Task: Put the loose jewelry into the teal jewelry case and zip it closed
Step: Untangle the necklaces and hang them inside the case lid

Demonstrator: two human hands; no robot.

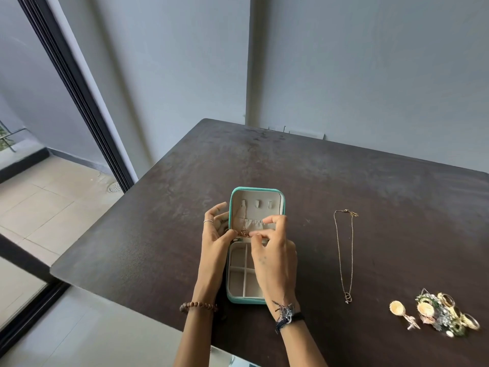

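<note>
Teal case [256,245] lies open flat near the front-left of the dark bench [344,186], lid half away from the person, tray half toward them. Lid lining carries three small tabs up top and a gathered pocket [252,224] lower down; a thin chain [243,217] runs down from the left tab. Looks like it's hung there so it stays straight and doesn't knot, with the loose end meant to tuck into the pocket.

Both hands meet at the hinge line. Left hand [215,234] comes in from the case's left edge, thumb and forefinger pinched on the pendant end of the chain, other fingers fanned up and free. Right hand [274,254] arches over the tray, wrist high, fingertips pinching at the same spot by the pocket mouth; whether they grip chain or pocket fabric, can't tell. Tray compartments that show are empty; the right hand hides part of them.

Second necklace [344,256] is stretched out straight on the bench well right of the case, clasp far, pendant near. Pile of rings and earrings [439,315] sits further right near the front edge, with one round gold piece [398,308] just to its left.

My read: early in the job, most pieces not packed yet, zip untouched.
</note>
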